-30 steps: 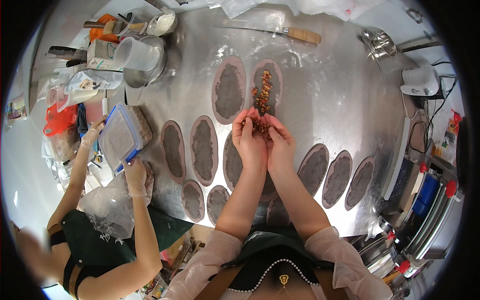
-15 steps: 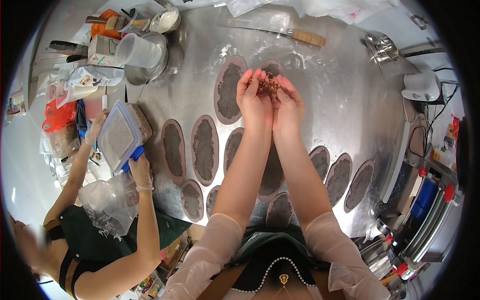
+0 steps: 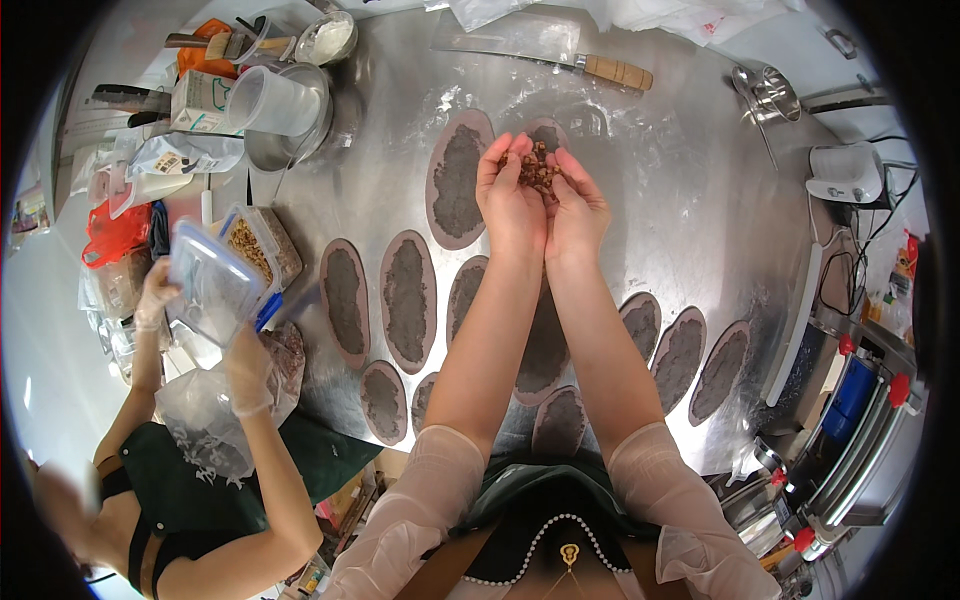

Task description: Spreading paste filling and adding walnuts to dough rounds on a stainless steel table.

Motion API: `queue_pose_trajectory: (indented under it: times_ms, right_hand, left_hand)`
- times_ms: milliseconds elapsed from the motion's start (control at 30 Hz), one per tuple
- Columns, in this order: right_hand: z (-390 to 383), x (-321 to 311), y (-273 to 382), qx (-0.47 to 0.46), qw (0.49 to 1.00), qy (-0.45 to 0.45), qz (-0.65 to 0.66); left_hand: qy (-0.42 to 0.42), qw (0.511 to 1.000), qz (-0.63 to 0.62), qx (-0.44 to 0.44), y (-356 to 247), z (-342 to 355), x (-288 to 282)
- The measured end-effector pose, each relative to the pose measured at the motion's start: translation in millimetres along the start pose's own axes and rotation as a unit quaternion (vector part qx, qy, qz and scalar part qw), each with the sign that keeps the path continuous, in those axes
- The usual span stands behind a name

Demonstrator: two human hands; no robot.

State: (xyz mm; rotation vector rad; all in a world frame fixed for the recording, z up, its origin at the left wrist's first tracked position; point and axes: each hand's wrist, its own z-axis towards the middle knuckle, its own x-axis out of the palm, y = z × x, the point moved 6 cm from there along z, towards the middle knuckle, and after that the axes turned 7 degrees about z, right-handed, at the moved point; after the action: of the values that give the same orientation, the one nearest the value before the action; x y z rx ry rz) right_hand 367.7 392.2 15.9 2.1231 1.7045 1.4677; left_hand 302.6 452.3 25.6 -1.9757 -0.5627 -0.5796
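My left hand [image 3: 512, 205] and my right hand [image 3: 578, 210] are pressed side by side into a cup, with fingers curled. A heap of small brown chopped pieces [image 3: 540, 176], like nuts or dried fruit, lies in them. They are held over a flat oval of mauve dough [image 3: 550, 131] at the far end, mostly hidden by my fingers. Just left of my hands lies a larger dough oval [image 3: 458, 180] with dark grey paste spread over its middle. Several similar ovals, such as this dough oval [image 3: 408, 300], lie nearer on both sides of my forearms.
At left, a co-worker's gloved hands hold a clear lid [image 3: 212, 282] beside a plastic box [image 3: 275, 245] of nut pieces. A wooden-handled knife [image 3: 618, 73] lies at the back. Bowls and a plastic tub [image 3: 272, 100] stand back left; a scale [image 3: 845, 174] is at right.
The co-worker has lifted the lid off the box and moved it left, uncovering the nuts. My cupped hands have hardly moved and still hold the brown pieces.
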Motion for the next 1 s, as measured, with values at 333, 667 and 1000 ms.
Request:
queue_pose_trajectory:
  times_ms: [333, 667, 1000]
  right_hand:
    - [-8, 34, -34, 0.025, 0.997, 0.072, -0.031]
    - [13, 57, -70, 0.037, 0.995, 0.087, -0.016]
    - [6, 55, -72, 0.029, 0.993, 0.105, -0.037]
  left_hand:
    - [0.005, 0.999, -0.005, 0.049, -42, 11, -14]
    - [-0.002, 0.994, 0.065, 0.086, -61, 50, -28]
    - [-0.017, 0.988, 0.103, 0.112, -64, 48, -43]
